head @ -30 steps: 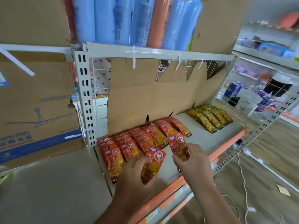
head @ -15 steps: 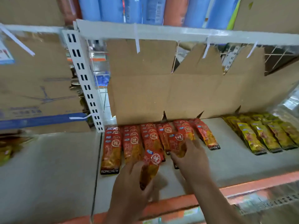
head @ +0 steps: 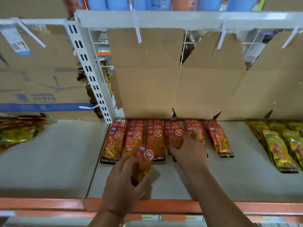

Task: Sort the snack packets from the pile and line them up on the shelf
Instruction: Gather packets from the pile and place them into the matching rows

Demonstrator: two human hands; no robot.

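Low in the centre, the left hand [head: 124, 182] grips one red packet [head: 143, 163] over the bare shelf [head: 229, 177] between the red rows [head: 154, 136] and the orange front edge [head: 246, 207]. The right hand [head: 188, 151] covers the fourth and fifth rows; its grasp cannot be told. Open shelf separates these rows from the yellow packets [head: 278, 149] at right. The pile [head: 16, 133] at far left is blurred and cut off.

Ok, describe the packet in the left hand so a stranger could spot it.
On the shelf with the orange front edge, red packets lie in rows against the cardboard. In front of the second and third rows from the left, the left hand grips one red packet; it alone is tilted and outside any row.
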